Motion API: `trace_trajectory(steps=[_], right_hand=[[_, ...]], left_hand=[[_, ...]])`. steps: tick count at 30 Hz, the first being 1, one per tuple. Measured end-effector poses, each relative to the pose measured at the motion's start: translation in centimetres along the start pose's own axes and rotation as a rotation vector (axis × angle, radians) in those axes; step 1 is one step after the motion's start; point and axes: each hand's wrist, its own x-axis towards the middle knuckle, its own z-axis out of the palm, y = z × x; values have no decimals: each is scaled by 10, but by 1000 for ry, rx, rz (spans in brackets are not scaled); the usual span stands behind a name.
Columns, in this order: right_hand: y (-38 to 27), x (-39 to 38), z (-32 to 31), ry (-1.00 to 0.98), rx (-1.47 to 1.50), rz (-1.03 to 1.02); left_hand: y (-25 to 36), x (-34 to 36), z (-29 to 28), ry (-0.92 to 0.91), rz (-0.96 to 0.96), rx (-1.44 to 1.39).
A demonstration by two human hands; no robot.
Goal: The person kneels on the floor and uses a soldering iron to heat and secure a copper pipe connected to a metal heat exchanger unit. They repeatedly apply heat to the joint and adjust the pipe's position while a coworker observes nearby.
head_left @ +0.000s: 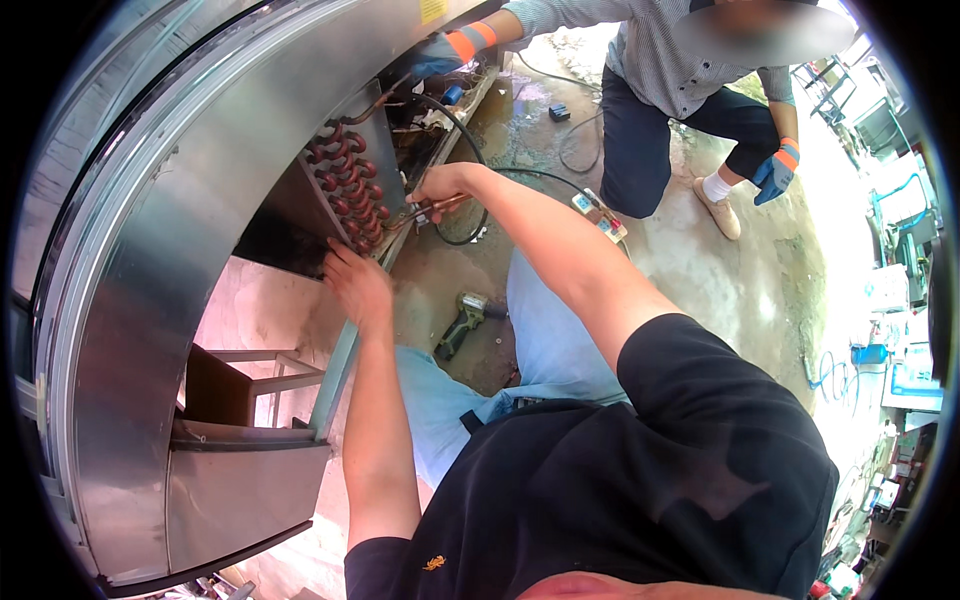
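My right hand (436,190) grips a thin copper pipe (415,214) beside a red-brown coil (350,180) inside the open compartment of a large stainless steel appliance (120,350). My left hand (352,272) rests at the lower edge of the coil's metal housing, fingers fairly extended. A black hose (525,171) runs past my right arm to a pale device (598,214) with a red part. A green and black power drill (463,322) lies on the floor between my legs.
A co-worker (655,70) kneels opposite, one gloved hand (440,52) at the compartment's top, the other (777,170) at the knee. A small dark block (558,113) and cable lie on the floor (700,300). A metal frame (280,380) stands lower left; cluttered equipment (900,380) lines the right.
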Motion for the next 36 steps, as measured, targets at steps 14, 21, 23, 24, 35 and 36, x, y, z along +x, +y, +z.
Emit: trace_trajectory(steps=[14,21,23,24,35,36], right_hand=[[44,-126,66,1405,-513,-765],[23,-84,88,1075,-472,-931],[27,-68,81,979,-518,-897],[28,-61,77,906,-512,-862],[21,-38,52,575,-392,-627],[18,-33,46,499,-339,-574]], left_hand=[[-2,-6,-4,33,-4,-5],[3,2,-8,16,-4,3],[5,-1,-8,11,-3,-8],[4,-1,-8,15,-5,-12],[-2,-3,-6,36,0,6],[-2,-3,-6,29,-1,13]])
